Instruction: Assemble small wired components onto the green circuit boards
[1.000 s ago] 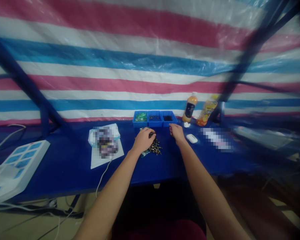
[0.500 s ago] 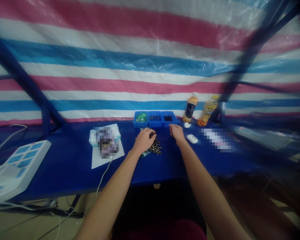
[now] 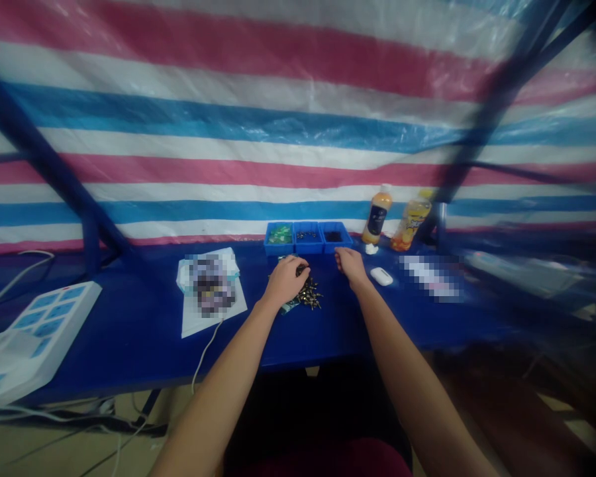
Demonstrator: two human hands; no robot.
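A heap of small dark and brass-coloured parts (image 3: 310, 293) lies on the blue table (image 3: 139, 324). My left hand (image 3: 287, 279) rests on the heap's left side with its fingers curled over the parts; what they pinch is too small to name. My right hand (image 3: 349, 263) hovers just right of the heap, fingers bent downward, its tips hidden. Behind the hands stand three small blue bins (image 3: 307, 236): green pieces in the left one, dark bits in the other two.
Two drink bottles (image 3: 377, 213) (image 3: 410, 219) stand at the back right, a white mouse-like object (image 3: 381, 275) beside my right hand. Papers (image 3: 209, 296) lie to the left, with a white power strip (image 3: 27, 338) at the far left. A striped tarp hangs behind.
Both hands stay almost where they were; the left fingers shift slightly on the heap. The view has drifted a little.
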